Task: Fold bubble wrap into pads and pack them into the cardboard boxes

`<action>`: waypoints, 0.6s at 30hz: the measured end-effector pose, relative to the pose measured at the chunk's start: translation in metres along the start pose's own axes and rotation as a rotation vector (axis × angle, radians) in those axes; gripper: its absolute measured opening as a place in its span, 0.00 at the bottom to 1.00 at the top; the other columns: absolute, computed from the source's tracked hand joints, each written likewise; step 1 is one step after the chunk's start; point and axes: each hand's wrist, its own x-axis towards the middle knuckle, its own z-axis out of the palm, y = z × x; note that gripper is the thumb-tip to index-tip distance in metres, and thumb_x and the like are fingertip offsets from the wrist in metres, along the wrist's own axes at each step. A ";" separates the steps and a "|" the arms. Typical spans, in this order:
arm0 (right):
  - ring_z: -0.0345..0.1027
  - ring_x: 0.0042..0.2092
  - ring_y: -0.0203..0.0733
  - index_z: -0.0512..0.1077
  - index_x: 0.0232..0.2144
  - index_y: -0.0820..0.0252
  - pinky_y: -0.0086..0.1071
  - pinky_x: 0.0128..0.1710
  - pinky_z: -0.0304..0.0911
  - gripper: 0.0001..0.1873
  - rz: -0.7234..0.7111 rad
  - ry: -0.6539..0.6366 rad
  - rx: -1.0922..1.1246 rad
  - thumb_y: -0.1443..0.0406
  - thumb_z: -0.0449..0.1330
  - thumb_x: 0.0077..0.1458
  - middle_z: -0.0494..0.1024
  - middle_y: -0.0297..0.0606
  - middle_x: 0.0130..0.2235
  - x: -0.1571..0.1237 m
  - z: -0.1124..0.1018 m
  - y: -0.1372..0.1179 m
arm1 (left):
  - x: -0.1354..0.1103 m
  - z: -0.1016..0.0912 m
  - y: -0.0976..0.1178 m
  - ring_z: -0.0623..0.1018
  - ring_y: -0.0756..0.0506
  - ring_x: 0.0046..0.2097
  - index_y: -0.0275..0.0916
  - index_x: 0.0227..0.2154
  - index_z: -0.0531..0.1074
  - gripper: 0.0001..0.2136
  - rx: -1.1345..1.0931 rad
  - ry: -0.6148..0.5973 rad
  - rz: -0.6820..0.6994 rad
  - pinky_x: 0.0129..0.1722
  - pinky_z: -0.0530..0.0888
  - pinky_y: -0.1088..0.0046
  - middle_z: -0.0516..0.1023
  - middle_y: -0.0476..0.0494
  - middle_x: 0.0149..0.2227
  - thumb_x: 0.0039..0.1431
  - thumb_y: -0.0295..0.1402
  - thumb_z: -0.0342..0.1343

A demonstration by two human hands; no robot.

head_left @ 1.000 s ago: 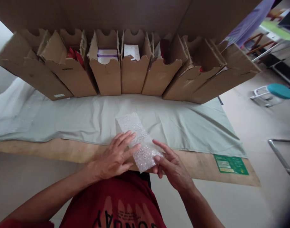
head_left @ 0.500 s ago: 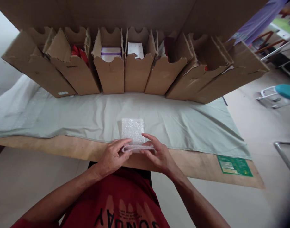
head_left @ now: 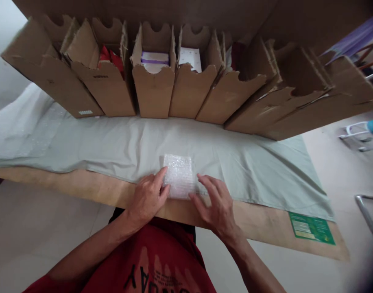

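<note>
A small flat square of bubble wrap lies near the table's front edge, partly on the pale green cloth. Whether something is inside it I cannot tell. My left hand rests at its left side, with thumb and index finger apart and touching the wrap's edge; the other fingers are curled. At the right side, my right hand is open with its fingers apart. Its thumb is at the lower right corner of the wrap, while the other fingers stand off from it.
Several cardboard bins stand in a row along the back; some hold white boxes or red items. Loose bubble wrap is heaped at the left on the green cloth. A green printed sheet lies at the right front edge.
The near end of the bubble wrap, held up as a fold before, now lies flat. My hands have let go of that fold and moved to its two sides. The view has shifted slightly.
</note>
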 end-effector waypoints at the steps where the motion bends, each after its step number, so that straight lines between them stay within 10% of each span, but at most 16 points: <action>1: 0.73 0.51 0.55 0.68 0.59 0.57 0.47 0.47 0.70 0.21 -0.084 -0.063 -0.021 0.62 0.60 0.66 0.77 0.51 0.52 -0.001 -0.002 -0.001 | 0.001 -0.001 0.000 0.78 0.43 0.33 0.36 0.61 0.67 0.22 0.017 -0.021 0.008 0.39 0.77 0.65 0.78 0.48 0.29 0.64 0.29 0.55; 6: 0.69 0.61 0.54 0.73 0.53 0.57 0.49 0.53 0.67 0.15 -0.250 -0.285 -0.044 0.70 0.55 0.67 0.77 0.48 0.59 0.001 0.004 0.000 | 0.002 -0.009 -0.002 0.81 0.42 0.36 0.35 0.62 0.65 0.22 0.036 -0.010 0.020 0.40 0.79 0.64 0.81 0.43 0.34 0.66 0.29 0.53; 12: 0.77 0.48 0.47 0.75 0.48 0.59 0.44 0.50 0.67 0.12 -0.191 -0.340 0.183 0.69 0.52 0.71 0.83 0.44 0.48 0.018 -0.004 0.002 | -0.004 -0.039 -0.004 0.71 0.31 0.65 0.35 0.59 0.69 0.27 -0.166 0.002 0.346 0.60 0.72 0.50 0.71 0.26 0.63 0.61 0.43 0.63; 18: 0.76 0.37 0.43 0.77 0.43 0.56 0.35 0.39 0.68 0.12 0.113 -0.452 0.330 0.64 0.53 0.71 0.83 0.36 0.37 0.035 -0.008 -0.003 | -0.003 -0.029 -0.012 0.81 0.45 0.37 0.39 0.39 0.78 0.06 -0.278 0.042 0.215 0.40 0.75 0.68 0.83 0.44 0.33 0.68 0.29 0.55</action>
